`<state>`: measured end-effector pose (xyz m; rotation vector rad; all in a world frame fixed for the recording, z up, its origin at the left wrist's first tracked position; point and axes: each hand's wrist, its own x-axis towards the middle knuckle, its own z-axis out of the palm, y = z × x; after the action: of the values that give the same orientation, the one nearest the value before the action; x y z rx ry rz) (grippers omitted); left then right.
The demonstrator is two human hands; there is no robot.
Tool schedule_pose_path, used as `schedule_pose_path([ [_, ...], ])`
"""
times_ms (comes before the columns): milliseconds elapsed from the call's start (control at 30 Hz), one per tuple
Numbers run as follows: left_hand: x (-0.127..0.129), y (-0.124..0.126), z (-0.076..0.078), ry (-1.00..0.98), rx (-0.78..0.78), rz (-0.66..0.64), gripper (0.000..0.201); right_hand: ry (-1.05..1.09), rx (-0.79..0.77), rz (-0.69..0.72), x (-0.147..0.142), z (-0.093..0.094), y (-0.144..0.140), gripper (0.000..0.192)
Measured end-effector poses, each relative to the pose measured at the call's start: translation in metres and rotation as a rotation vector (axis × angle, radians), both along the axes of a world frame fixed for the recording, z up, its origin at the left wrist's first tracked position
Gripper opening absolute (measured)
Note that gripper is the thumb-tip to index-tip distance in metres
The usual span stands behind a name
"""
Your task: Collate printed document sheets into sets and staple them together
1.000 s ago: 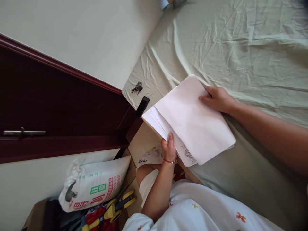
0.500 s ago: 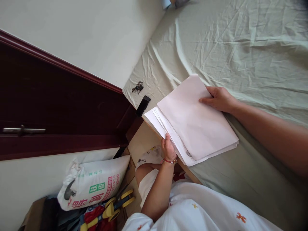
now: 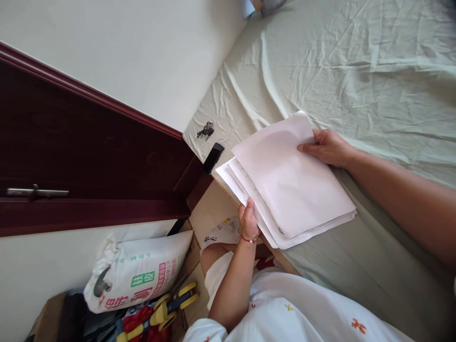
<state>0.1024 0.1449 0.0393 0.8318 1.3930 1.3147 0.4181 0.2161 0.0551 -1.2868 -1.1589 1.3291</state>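
A loose stack of white paper sheets (image 3: 285,180) is held over the edge of the surface covered in pale green cloth. My left hand (image 3: 249,220), with a red beaded bracelet at its wrist, pinches the near left edge, thumb on top. On the far right edge my right hand (image 3: 329,148) grips the stack, its thumb on the top sheet and its other fingers partly hidden beneath. The top sheet's visible face is blank and bows slightly; traces of print show on a sheet underneath along the left side.
A black phone (image 3: 213,157) and a bunch of keys (image 3: 205,130) lie on the pale green cloth (image 3: 356,85) beside the wall. Below stand a white printed sack (image 3: 142,275) and a yellow wheeled toy (image 3: 167,308). A dark red door (image 3: 89,142) is at left.
The upper sheets have shifted slightly to the right with my right hand, and their far corner bows more. The lower sheets' left edges are fanned out a little wider.
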Motion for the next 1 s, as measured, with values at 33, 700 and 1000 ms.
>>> schedule_pose_path([
  [33, 0.0, 0.0, 0.0, -0.014, -0.003, -0.004, 0.055, 0.041, 0.001, 0.002, 0.0, 0.0, 0.0, 0.033],
  [700, -0.009, 0.0, -0.015, 0.121, 0.083, -0.1, 0.054, 0.14, 0.032, 0.005, 0.0, -0.007, 0.004, 0.023],
  [1000, -0.006, -0.002, -0.013, 0.262, 0.144, -0.187, 0.051, -0.04, 0.12, -0.029, -0.001, -0.017, 0.007, 0.021],
])
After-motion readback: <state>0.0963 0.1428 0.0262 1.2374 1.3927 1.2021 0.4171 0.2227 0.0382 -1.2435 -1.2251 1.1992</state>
